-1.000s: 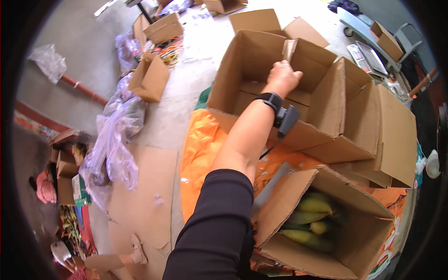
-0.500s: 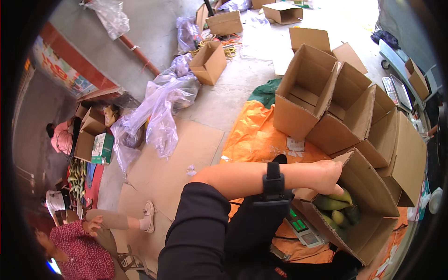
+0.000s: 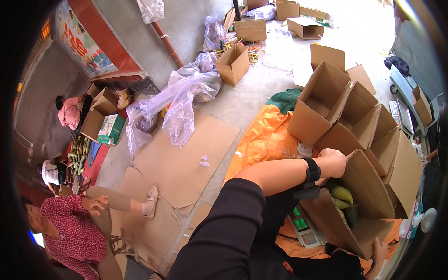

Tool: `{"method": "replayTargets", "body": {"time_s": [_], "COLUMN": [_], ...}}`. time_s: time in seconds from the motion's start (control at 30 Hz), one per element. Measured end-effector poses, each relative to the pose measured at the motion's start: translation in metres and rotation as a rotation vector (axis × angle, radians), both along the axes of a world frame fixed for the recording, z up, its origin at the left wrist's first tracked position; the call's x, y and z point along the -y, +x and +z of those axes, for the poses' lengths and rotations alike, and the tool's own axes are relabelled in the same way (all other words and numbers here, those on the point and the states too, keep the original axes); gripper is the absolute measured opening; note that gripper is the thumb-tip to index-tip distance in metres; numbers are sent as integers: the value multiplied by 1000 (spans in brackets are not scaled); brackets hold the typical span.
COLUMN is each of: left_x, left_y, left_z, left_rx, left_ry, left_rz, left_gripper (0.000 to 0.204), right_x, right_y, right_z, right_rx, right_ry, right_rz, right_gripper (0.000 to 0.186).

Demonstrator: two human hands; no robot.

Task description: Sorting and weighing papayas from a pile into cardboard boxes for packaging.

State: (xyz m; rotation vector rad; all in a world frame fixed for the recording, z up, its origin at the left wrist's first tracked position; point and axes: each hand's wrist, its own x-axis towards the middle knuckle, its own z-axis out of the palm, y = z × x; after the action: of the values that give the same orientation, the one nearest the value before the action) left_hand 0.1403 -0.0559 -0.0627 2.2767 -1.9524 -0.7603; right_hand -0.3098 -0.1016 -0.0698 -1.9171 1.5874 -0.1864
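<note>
An open cardboard box (image 3: 373, 186) stands tilted in front of me, with several long, yellow-green fruits or vegetables (image 3: 343, 193) inside. My left hand (image 3: 332, 163) is closed on the box's far left edge, its fingers partly hidden. At the near right corner, my right hand (image 3: 379, 252) grips the rim with its fingers over the cardboard. Beside the box's near left side is a scale (image 3: 307, 228) with a lit green display. Whether the box rests on the scale's plate is hidden. A black band (image 3: 311, 171) circles my left wrist.
Several empty open boxes (image 3: 322, 95) stand in a row beyond, on an orange tarp (image 3: 263, 140). Flattened cardboard (image 3: 200, 163) and clear plastic sheeting (image 3: 179, 107) cover floor to the left. A seated person (image 3: 74, 228) is at lower left; others work farther back.
My left hand has shifted from over the produce to the box's edge. My right hand has come into view on the near right rim. The whole view has swung left.
</note>
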Motion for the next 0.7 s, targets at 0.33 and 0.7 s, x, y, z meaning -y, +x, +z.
{"method": "replayTargets", "body": {"time_s": [0.33, 0.7], "left_x": [1, 29], "left_y": [33, 144], "left_z": [15, 70], "left_rx": [-111, 198], "left_ry": [-1, -372], "left_rz": [-37, -387], "left_gripper": [25, 18], "right_x": [0, 39], "right_y": [39, 123], "right_z": [37, 119], "right_rx": [223, 534], "right_ry": [140, -56], "right_rz": [-50, -9], "right_gripper": [22, 20]}}
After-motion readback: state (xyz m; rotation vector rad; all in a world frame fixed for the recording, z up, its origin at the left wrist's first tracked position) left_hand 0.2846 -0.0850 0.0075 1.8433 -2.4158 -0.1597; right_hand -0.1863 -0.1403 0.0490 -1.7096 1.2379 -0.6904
